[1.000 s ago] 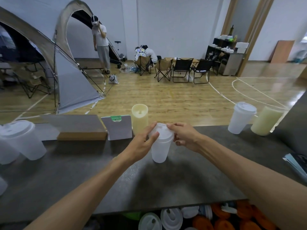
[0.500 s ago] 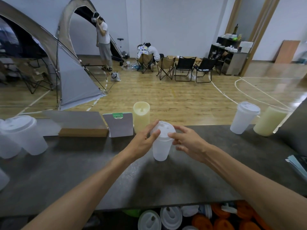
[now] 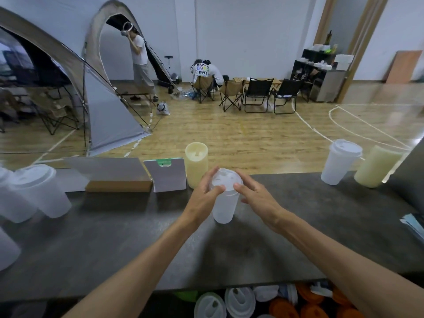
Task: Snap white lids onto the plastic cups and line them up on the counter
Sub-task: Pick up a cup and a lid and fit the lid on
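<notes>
Lid-snapping step: left hand (image 3: 204,193) grips white lid (image 3: 226,180) on cup (image 3: 223,206); right hand (image 3: 257,195) relaxed open beside it. Next likely pressing rim, then lining up on surface (image 3: 114,237).

Since 1 s ago, right hand (image 3: 257,196) drawn back from the white lid (image 3: 226,180): earlier curled over the lid's right rim, now opened beside the cup (image 3: 223,206), only the thumb tip left against the lid's edge. Left hand (image 3: 205,196) shifted from gripping the cup's upper wall to thumb across the lid's near rim and fingers round the far side. Lid itself changed from resting high to sitting level on the cup's mouth.
</notes>
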### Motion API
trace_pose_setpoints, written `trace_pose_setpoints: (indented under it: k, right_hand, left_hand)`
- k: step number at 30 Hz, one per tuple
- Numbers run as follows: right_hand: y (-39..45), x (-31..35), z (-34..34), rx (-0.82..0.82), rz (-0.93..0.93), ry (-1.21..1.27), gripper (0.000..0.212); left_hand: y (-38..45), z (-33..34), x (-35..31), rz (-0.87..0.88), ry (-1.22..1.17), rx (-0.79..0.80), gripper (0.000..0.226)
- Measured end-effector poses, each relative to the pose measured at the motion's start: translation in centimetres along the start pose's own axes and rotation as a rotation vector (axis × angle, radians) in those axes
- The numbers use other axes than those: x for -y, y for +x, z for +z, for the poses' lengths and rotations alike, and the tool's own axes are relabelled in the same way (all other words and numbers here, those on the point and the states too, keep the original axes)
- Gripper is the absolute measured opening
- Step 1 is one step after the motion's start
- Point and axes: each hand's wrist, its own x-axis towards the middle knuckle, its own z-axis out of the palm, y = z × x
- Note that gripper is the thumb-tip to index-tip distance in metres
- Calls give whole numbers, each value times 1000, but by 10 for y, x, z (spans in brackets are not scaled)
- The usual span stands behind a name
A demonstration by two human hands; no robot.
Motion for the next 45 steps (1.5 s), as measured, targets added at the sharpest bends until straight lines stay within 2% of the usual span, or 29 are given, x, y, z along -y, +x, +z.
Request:
trace_pose_setpoints:
  k: [4, 8, 12, 15, 22, 27, 31, 34, 38, 42, 45]
  right_hand:
    - [3, -4, 2, -9, -6, -5, 50]
    - [3, -6, 1, 21, -10, 9, 44]
    - [5, -5, 1, 32, 6, 9, 31]
    - [7, -7, 3, 25, 12, 9, 31]
    - [2, -1, 4, 33, 8, 9, 36]
    - [-1, 4, 4, 30, 6, 15, 33]
    - [-2, 6, 5, 29, 18, 19, 35]
    - [-2, 6, 5, 28, 26, 17, 37]
    - [-1, 5, 4, 33, 33, 5, 40]
    - [0, 6, 5, 36, 39, -10, 42]
    - [0, 7, 5, 37, 37, -9, 42]
  left_hand:
    - [0, -1, 7, 14, -115, -102, 42]
    - [2, 10, 11, -41, -220, -209, 51]
    - [19, 2, 8, -123, -222, -273, 32]
    - [23, -4, 8, -129, -191, -233, 28]
    - [49, -16, -23, -311, 2, -69, 11]
    - [59, -17, -35, -292, 141, 5, 36]
    - [60, -16, -30, -284, 55, -39, 37]
    - [64, -13, -29, -309, -40, -72, 25]
    - [68, -8, -32, -391, -137, -116, 21]
    - [72, -5, -32, -435, -158, -166, 13]
    - [74, -2, -28, -424, -139, -241, 21]
